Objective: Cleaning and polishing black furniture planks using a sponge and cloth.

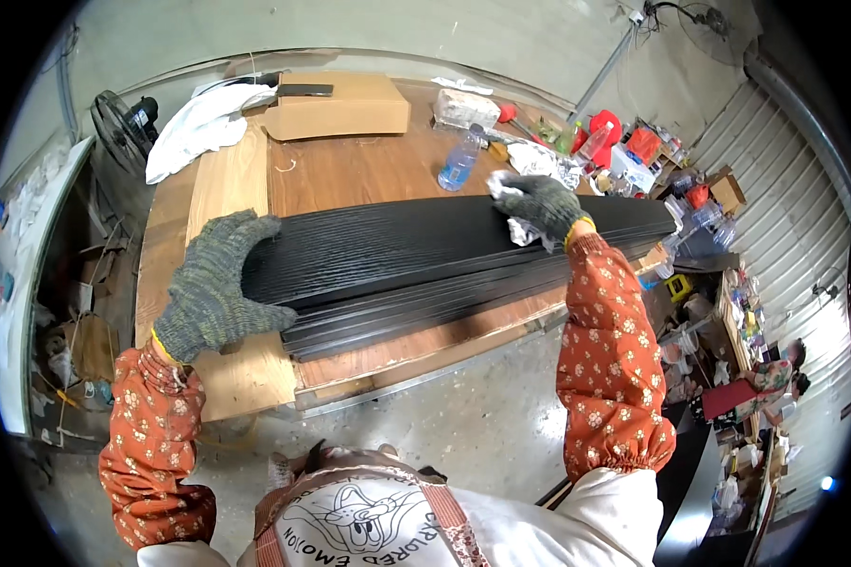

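A long stack of black grooved panels (pixel 388 248) lies across the wooden table in front of me. My left hand (pixel 219 283), in a grey knit glove, rests at the stack's left end with thumb and fingers spread apart around it. Toward the right part of the top panel, my right hand (pixel 542 208), gloved alike, presses a crumpled white cloth (pixel 522 231) onto the black surface. Part of the cloth sticks out above and below the fingers.
Behind the panels stand a clear plastic bottle (pixel 460 159), a cardboard box (pixel 340 106) and a white wrapped block (pixel 466 109). A white cloth heap (pixel 208 128) hangs at the table's far left corner, near a black fan (pixel 123 128). Another person (pixel 747 389) is at the far right.
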Motion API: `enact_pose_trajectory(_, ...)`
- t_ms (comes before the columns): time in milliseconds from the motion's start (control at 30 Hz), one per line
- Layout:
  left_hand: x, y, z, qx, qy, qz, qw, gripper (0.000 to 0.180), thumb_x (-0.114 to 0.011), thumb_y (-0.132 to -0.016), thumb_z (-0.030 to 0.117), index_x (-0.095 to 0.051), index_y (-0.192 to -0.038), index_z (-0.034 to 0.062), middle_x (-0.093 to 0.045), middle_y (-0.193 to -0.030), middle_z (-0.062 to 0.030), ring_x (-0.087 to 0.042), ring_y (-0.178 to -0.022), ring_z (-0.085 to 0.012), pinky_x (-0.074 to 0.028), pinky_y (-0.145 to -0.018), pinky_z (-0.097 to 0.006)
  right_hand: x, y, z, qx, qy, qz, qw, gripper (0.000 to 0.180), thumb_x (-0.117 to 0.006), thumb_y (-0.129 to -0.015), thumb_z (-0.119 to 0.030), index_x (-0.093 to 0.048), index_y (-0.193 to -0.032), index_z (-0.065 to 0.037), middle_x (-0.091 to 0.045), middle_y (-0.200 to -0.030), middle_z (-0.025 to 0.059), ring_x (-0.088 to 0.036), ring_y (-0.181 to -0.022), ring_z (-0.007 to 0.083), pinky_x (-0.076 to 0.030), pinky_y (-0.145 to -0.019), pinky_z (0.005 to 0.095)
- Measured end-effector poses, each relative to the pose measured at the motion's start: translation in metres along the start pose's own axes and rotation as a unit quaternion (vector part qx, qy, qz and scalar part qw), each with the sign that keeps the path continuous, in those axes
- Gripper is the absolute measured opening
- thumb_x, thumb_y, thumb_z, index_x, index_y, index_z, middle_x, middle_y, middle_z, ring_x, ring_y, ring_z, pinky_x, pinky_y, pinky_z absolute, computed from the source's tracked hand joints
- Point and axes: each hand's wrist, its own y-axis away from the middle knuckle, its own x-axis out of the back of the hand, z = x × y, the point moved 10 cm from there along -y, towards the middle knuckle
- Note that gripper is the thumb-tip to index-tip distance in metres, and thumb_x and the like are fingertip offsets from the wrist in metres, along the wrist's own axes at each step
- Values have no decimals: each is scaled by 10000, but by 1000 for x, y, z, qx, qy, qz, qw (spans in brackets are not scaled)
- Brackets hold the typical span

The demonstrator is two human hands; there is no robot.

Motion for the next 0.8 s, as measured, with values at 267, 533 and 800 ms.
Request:
enact_pose_trajectory(267, -4, 4, -8, -2, 16, 8, 1000, 922, -889, -519, 371, -504, -1325, 143, -458, -1358, -141, -414, -1286, -332, -326, -1092, -437, -12, -26, -23, 5, 61, -181, 982, 534, -714, -750, -438, -657, -1184, -133, -703, -1012, 92, -668, -859, 232, -518, -784, 340)
enact_pose_trajectory(533, -1, 2, -11, 13, 15, 0, 1000, 948, -892, -507, 365, -497, -1336, 133, -461, -1358, -137, -410, -1296, -321, -324, -1100, -426, -13, -38, -48, 79, 108, -197, 971, 405, -736, -719, -401, -730, -1012, -121, -717, -910, 88, -672, -820, 218, -515, -760, 345)
enact_pose_trajectory(800, -1, 3, -14, 7, 8, -2, 1000, 946, -893, -499, 368, -508, -1326, 119, -473, -1350, -126, -421, -1289, -311, -329, -1100, -420, -18, -45, -54, 87, 127, -183, 971, 381, -726, -734, -397, -727, -1009, -134, -717, -925, 84, -675, -823, 218, -523, -744, 348)
